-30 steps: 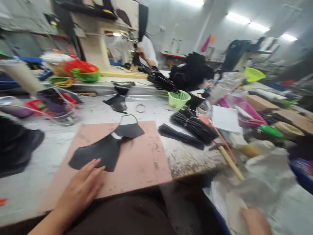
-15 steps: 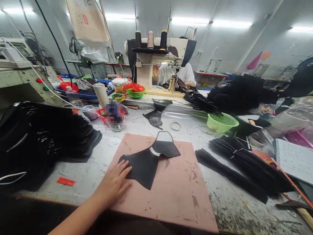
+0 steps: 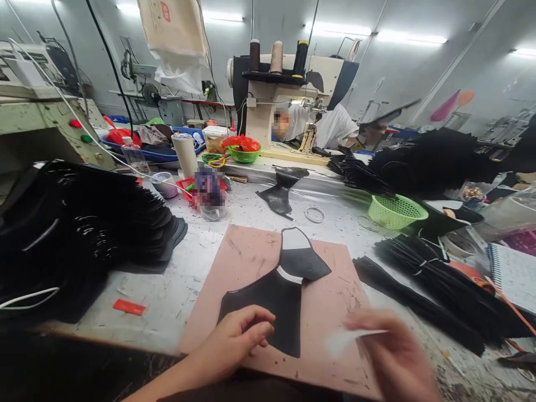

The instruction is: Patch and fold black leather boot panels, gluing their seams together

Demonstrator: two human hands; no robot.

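On a pink board (image 3: 201, 312) lies a black leather-like cut piece (image 3: 288, 307), with a second black piece (image 3: 299, 262) joined at its upper end. A white band shows at the join, and a white patch inside the upper outline. My left hand (image 3: 238, 340) is over the lower left of the larger piece, its fingers curled and thumb close to the index finger; nothing shows between them. My right hand (image 3: 389, 346), smeared by motion, is at the board's right edge. It grips a thin white piece (image 3: 343, 339), too blurred to name more exactly.
A tall stack of black pieces (image 3: 104, 218) stands left, near a red strip (image 3: 129, 307). Bundled black strips (image 3: 431, 279) and a green basket (image 3: 396, 212) are right. Behind are a sewing machine (image 3: 259, 111), another black piece (image 3: 280, 192) and a person in white (image 3: 335, 125).
My left hand has gone from lying flat on the black piece to curled fingers, further right. My right hand has come into view with the white piece. The view has shifted slightly.
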